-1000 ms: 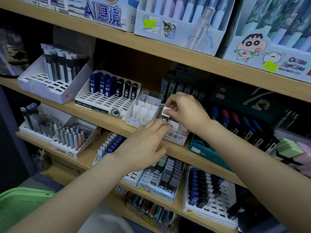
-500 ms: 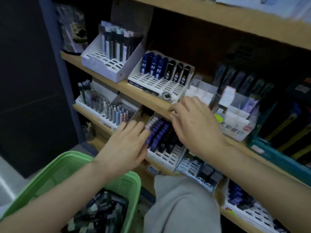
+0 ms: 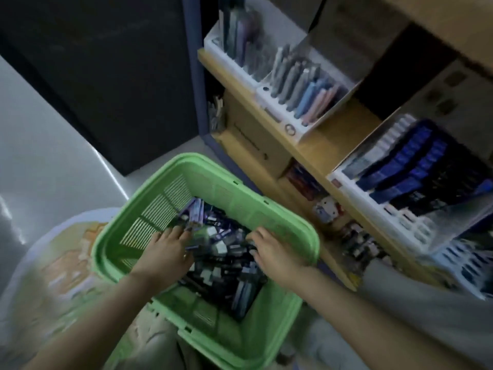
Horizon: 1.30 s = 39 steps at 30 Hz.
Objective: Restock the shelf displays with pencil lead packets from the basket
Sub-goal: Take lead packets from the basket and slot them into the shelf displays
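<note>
- Leans over a green basket point(image 3: 237, 202) at 6 o'clock of the view, with both bare forearms reaching in across its near rim.
- Holds inside a loose heap of pencil lead packets point(image 3: 226, 252), mostly dark and purple, piled toward the 3 o'clock half of the basket floor.
- Lays the left hand point(image 3: 168, 249) on the heap's 9 o'clock edge, close to the slotted basket wall; fingers fairly straight and spread, tips touching packets, nothing clasped.
- Sets the right hand point(image 3: 274, 253) on the heap's 3 o'clock edge, just inside the basket wall; fingers bent down among the packets, too blurred to tell whether any packet is pinched.
- Faces a wooden shelf point(image 3: 328, 150) slanting from 12 toward 4 o'clock, just beside the basket.
- Carries there, at 1 o'clock, a white display tray point(image 3: 282, 113) with grey, blue and pink packets standing in its slots.
- Carries further along, at 3 o'clock, a second white tray point(image 3: 394, 217) with dark blue packets in its rear rows.
</note>
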Each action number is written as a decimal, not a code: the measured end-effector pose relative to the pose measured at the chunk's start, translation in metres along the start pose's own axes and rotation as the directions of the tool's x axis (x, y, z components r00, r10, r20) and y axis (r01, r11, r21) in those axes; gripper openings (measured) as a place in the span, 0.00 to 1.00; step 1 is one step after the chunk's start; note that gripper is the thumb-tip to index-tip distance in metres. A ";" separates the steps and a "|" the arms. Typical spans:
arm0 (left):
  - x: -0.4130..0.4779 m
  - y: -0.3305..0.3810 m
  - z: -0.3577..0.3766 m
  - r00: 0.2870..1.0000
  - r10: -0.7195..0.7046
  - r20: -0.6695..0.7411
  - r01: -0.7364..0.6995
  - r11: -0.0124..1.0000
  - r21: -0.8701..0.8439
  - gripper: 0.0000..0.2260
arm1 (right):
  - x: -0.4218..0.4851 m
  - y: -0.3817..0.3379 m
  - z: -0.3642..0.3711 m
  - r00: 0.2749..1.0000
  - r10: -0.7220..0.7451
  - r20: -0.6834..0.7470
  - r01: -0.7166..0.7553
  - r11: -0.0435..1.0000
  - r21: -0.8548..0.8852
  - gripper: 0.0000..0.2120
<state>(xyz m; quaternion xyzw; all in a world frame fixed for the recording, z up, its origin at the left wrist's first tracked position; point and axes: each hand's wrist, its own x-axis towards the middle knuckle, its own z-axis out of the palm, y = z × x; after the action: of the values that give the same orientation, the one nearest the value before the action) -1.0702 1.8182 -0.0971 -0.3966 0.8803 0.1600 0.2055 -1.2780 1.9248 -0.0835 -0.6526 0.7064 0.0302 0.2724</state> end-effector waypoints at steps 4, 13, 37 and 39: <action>0.036 -0.010 0.032 0.975 0.004 0.222 0.049 0.971 -0.233 0.25 | 0.041 0.005 0.054 0.976 0.085 0.201 -0.125 0.972 0.197 0.18; 0.098 -0.046 0.098 0.875 0.025 0.483 0.170 0.919 -0.355 0.29 | 0.087 0.009 0.134 0.885 0.048 0.462 -0.176 0.955 0.237 0.23; 0.119 -0.040 0.103 0.952 -0.187 0.243 0.255 0.923 -0.289 0.13 | 0.124 0.014 0.107 0.972 0.159 0.172 -0.232 0.749 0.620 0.12; 0.114 -0.028 0.087 0.947 -0.217 0.235 0.318 0.718 -0.619 0.12 | 0.129 0.007 0.093 0.971 0.204 0.125 -0.229 0.645 0.729 0.11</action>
<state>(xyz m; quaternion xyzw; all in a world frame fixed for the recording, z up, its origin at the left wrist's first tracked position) -1.0970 1.7673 -0.2310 -0.5533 0.6856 0.4519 0.1400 -1.2526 1.8458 -0.2195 -0.3969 0.7263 -0.2155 0.5182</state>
